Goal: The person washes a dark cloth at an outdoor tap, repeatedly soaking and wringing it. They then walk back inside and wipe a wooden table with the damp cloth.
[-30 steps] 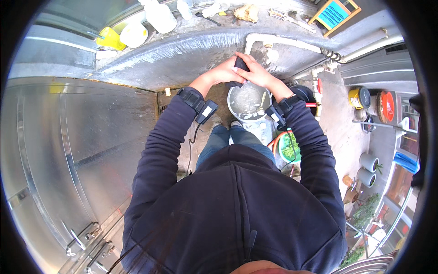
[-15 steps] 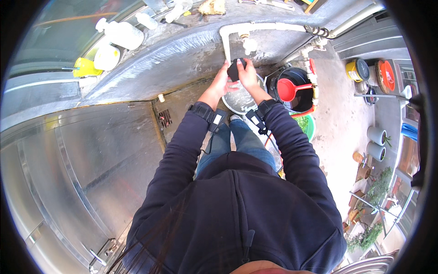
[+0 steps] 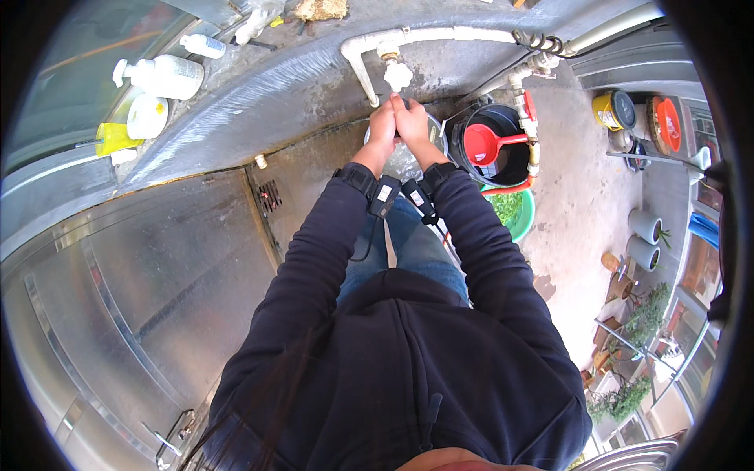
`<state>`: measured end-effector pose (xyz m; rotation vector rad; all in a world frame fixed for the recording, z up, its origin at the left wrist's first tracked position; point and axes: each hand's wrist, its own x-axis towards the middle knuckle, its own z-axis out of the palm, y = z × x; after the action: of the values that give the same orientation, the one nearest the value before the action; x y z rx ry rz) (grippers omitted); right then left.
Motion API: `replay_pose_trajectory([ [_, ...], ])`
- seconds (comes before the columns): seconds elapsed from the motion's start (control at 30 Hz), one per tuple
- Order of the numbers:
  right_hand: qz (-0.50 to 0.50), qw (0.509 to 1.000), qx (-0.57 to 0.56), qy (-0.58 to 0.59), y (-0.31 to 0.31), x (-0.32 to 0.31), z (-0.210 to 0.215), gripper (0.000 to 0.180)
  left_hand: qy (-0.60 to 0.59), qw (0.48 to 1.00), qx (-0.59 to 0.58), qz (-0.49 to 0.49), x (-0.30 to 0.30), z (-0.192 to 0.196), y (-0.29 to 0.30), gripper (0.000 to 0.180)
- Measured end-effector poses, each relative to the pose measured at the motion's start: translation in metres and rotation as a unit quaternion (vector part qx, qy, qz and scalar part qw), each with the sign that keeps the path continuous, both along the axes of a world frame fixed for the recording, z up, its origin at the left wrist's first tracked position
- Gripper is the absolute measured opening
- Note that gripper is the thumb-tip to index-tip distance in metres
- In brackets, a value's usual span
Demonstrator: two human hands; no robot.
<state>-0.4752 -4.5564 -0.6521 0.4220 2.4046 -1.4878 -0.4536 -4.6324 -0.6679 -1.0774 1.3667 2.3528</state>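
My left hand [image 3: 382,129] and my right hand [image 3: 413,124] are closed and pressed together, thumbs side by side, just below the white tap knob [image 3: 398,76] on the wall. The small black pad that both hands held a moment ago is now hidden between them. Under my hands stands a round, pale basin [image 3: 402,165], partly covered by my wrists. To its right is a black bucket [image 3: 514,174] with a red dipper [image 3: 481,145] inside.
White pipes [image 3: 455,34] run along the wall. A green basin [image 3: 525,218] of green leaves stands below the bucket. Bottles, including a white pump bottle [image 3: 177,77], line the ledge at upper left. A metal panel [image 3: 149,306] fills the left. Potted plants [image 3: 656,314] stand far right.
Both hands have closed together over the black pad, hiding it, and now sit beneath the tap knob. The whole view has shifted, so the surroundings appear further left.
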Motion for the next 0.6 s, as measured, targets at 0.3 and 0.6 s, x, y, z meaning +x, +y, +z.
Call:
replay_pose_trajectory([
  [0.3,0.018,0.999,-0.036,0.033,0.006,-0.011,-0.03,0.047,-0.004,0.999,-0.051,-0.009,-0.004,-0.011,0.001,0.025],
  [0.6,0.011,0.98,-0.193,0.041,0.014,-0.018,-0.026,0.057,0.021,0.99,-0.129,-0.051,-0.014,-0.003,-0.008,0.039],
])
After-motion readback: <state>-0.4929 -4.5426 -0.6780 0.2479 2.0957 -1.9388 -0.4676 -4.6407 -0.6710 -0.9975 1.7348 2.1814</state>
